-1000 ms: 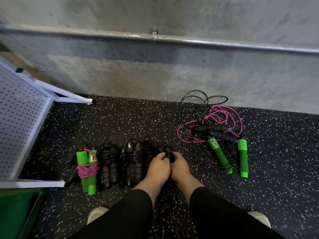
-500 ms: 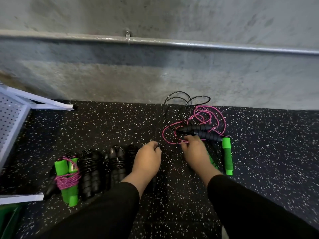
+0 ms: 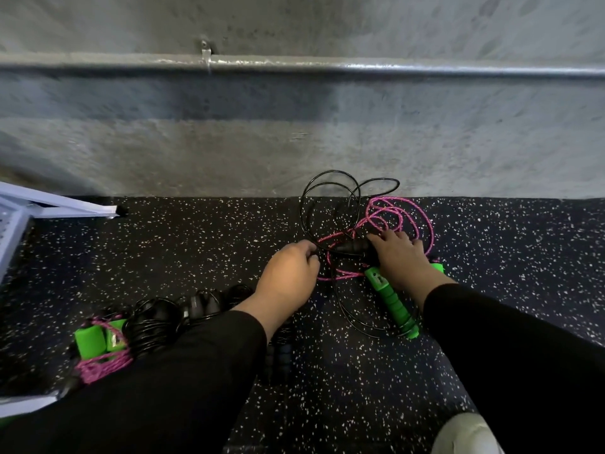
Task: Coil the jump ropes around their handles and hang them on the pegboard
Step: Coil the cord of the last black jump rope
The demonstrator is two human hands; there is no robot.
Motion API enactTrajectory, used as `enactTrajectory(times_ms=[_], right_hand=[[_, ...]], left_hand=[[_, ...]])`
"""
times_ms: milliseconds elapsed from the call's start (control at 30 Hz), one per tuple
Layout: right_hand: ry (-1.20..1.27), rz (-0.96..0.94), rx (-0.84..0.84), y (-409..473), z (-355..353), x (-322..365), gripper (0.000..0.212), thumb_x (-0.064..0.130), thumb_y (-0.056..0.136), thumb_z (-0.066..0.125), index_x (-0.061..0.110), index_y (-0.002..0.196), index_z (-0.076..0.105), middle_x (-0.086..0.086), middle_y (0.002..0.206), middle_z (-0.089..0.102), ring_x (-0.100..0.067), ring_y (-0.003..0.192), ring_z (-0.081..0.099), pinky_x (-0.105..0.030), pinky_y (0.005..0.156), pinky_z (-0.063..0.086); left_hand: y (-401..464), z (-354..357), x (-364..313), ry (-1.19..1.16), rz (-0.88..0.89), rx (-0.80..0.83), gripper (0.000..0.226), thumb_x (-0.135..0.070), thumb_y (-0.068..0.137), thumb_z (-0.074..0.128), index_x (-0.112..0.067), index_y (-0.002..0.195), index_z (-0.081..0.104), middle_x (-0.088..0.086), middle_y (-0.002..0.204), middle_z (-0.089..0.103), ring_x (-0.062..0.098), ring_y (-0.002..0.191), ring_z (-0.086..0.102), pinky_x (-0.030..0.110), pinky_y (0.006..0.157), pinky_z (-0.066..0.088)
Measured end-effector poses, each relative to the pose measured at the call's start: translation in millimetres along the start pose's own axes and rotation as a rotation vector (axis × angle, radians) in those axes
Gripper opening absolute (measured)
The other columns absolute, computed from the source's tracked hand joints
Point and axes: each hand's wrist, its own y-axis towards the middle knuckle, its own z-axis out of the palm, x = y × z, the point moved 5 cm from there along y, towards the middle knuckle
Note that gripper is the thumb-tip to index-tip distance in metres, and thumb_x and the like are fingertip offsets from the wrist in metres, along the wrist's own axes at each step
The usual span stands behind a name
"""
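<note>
A loose black jump rope and a loose pink rope lie tangled on the floor by the wall. My right hand lies over the black handles, thumb along one, gripping them. A green handle of the pink rope sticks out from under that hand. At the tangle's left side, the curled fingers of my left hand pinch the black cord. Coiled ropes lie at lower left: a green-handled one bound in pink, and black ones. The white pegboard shows at the left edge.
A concrete wall with a metal pipe runs along the back. The floor is black speckled rubber. My shoe is at the bottom right. My black sleeves cover part of the coiled ropes.
Both hands left the coiled black rope and moved right to the loose tangle. The right hand now covers the black handles; the left reached the black cord. The view shifted right.
</note>
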Motion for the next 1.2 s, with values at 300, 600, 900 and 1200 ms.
enactTrajectory(times_ms=[300, 600, 900, 1200], right_hand=[[0.377, -0.005, -0.059, -26, -82, 4, 0.036, 0.046, 0.091, 0.063, 0.019, 0.114, 0.057, -0.002, 0.087, 0.059, -0.026, 0.085, 0.059, -0.033, 0.073, 0.046], [0.994, 0.046, -0.191, -150, -267, 27, 0.037, 0.039, 0.097, 0.052, 0.007, 0.091, 0.069, -0.015, 0.085, 0.073, -0.022, 0.065, 0.061, -0.031, 0.064, 0.045], [1.52, -0.149, -0.242, -345, -369, 82, 0.021, 0.034, 0.096, 0.056, 0.014, 0.095, 0.062, -0.017, 0.082, 0.068, -0.027, 0.068, 0.055, -0.041, 0.071, 0.042], [1.477, -0.173, -0.132, -417, -337, 93, 0.036, 0.037, 0.098, 0.055, 0.006, 0.111, 0.067, -0.018, 0.088, 0.074, -0.027, 0.064, 0.067, -0.034, 0.06, 0.055]], left_hand=[[-16, -28, -19, -0.075, 0.011, -0.102, 0.029, -0.025, 0.105, 0.047, -0.015, 0.126, 0.064, 0.004, 0.105, 0.07, 0.02, 0.08, 0.061, 0.032, 0.072, 0.052], [-91, -142, -104, -0.261, 0.102, -0.291, 0.027, -0.026, 0.106, 0.045, -0.014, 0.107, 0.069, 0.001, 0.097, 0.068, 0.019, 0.087, 0.06, 0.028, 0.075, 0.043], [-222, -212, -195, -1.079, 0.067, -0.046, 0.042, -0.045, 0.107, 0.044, -0.012, 0.117, 0.067, 0.0, 0.092, 0.074, 0.018, 0.09, 0.067, 0.039, 0.081, 0.052], [-286, -206, -199, -1.131, 0.156, -0.034, 0.032, -0.032, 0.106, 0.048, -0.013, 0.113, 0.073, 0.003, 0.103, 0.075, 0.018, 0.094, 0.066, 0.042, 0.083, 0.05]])
